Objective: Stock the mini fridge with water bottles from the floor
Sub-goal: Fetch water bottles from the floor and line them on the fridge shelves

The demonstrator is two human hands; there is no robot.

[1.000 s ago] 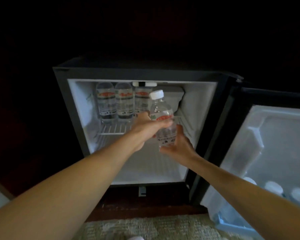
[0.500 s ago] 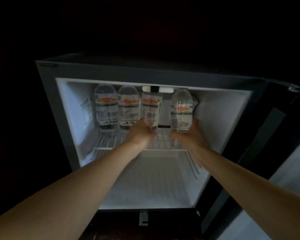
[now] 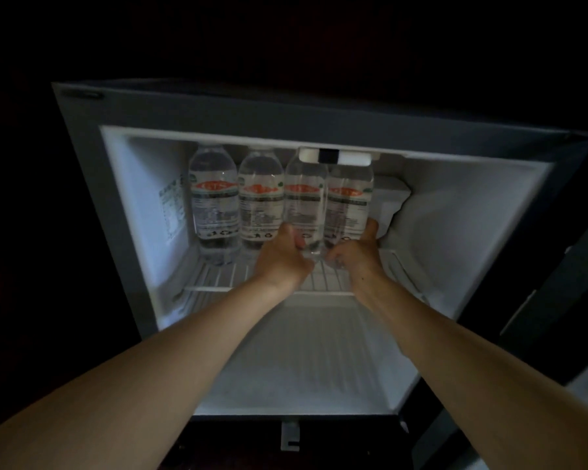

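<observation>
The mini fridge (image 3: 143,232) stands open with a white inside. Several clear water bottles with red labels stand in a row on its wire shelf (image 3: 218,276). My left hand (image 3: 282,256) grips the base of the third bottle (image 3: 304,205). My right hand (image 3: 357,249) is wrapped around the base of the rightmost bottle (image 3: 348,201), pressing it against its neighbour. The two left bottles (image 3: 214,205) (image 3: 260,205) stand untouched. Both hands hide the bottoms of the bottles they hold.
The fridge door (image 3: 557,266) hangs open at the right edge of view. A white light housing (image 3: 336,157) sits on the ceiling above the bottles. A white cooling block (image 3: 392,205) sits at the back right. The lower compartment floor (image 3: 302,361) is bare.
My right hand slid the rightmost bottle left until it touches the row. A second ago both hands held that bottle in front of the fridge. The camera moved closer.
</observation>
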